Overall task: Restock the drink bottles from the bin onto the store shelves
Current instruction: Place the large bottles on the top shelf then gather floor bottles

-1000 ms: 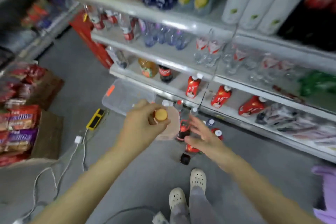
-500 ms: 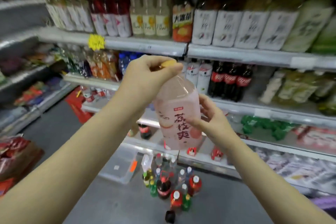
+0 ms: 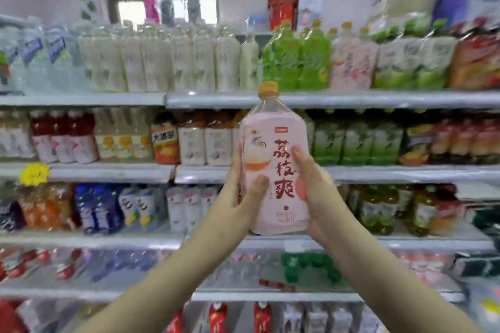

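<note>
A large pink lychee drink bottle (image 3: 281,167) with a yellow cap and red characters on its label stands upright in front of the shelves, held between both hands. My left hand (image 3: 243,194) grips its left side, thumb across the label. My right hand (image 3: 313,186) wraps round its right side and lower corner. On the top shelf, to the upper right, stand matching pink bottles (image 3: 350,65) beside green ones (image 3: 295,59). The bin is out of view.
Grey shelves (image 3: 351,98) full of drink bottles fill the view, several tiers high. White bottles (image 3: 162,62) line the top left; a red canister (image 3: 282,8) stands above. A yellow price tag (image 3: 34,173) hangs on a shelf edge at left.
The view has swung up from the floor to the upper shelves. My left hand slid from the cap down to the bottle's side, and both hands raised the bottle upright.
</note>
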{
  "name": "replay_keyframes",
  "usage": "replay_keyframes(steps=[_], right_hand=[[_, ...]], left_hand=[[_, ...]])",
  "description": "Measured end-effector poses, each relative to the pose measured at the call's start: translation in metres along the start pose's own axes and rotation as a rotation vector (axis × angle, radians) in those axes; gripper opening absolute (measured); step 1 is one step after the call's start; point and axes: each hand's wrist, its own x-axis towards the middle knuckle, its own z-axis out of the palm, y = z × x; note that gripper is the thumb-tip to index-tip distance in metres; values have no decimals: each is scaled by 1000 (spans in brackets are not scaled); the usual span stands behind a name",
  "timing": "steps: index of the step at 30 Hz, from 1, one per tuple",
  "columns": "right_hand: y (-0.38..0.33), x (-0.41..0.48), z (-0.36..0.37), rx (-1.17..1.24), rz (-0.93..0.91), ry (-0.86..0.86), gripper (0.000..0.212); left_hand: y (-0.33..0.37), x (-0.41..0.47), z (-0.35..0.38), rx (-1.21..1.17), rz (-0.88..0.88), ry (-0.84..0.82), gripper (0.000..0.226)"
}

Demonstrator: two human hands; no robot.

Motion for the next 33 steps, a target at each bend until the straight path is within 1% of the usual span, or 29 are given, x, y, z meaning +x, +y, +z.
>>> replay_keyframes(steps=[1, 2, 4, 7, 10, 14, 17, 21, 25, 29, 33], right_hand=[[-16, 3, -12, -27, -19, -13, 40], [-31, 7, -23, -64, -40, -17, 42], [-56, 15, -43, -132, -90, -12, 52], [-86, 29, -64, -192, -144, -56, 62], [-108, 43, -80, -198, -153, -109, 61], [-128, 71, -94, -186, -159, -134, 49], [-140, 94, -99, -199, -174, -156, 44], [-151, 131, -106, -266, -247, -93, 43], [-161, 167, -113, -330, -319, 3, 37], [-172, 192, -128, -435, -388, 57, 54], [-186, 212, -150, -531, -448, 53, 48]], left_hand=[[2, 11, 14, -26, 51, -1, 56], [4, 23, 27, -36, 93, 10, 61], [11, 45, 48, -18, 148, 13, 67], [24, 71, 72, -5, 203, 9, 61], [32, 93, 87, 5, 220, 5, 65], [35, 127, 94, -13, 221, -6, 59], [33, 162, 90, 21, 231, -39, 68], [25, 212, 79, 81, 272, -95, 76], [15, 261, 75, 49, 287, -160, 80], [4, 306, 78, 52, 350, -214, 82], [3, 341, 89, 133, 420, -263, 86]])
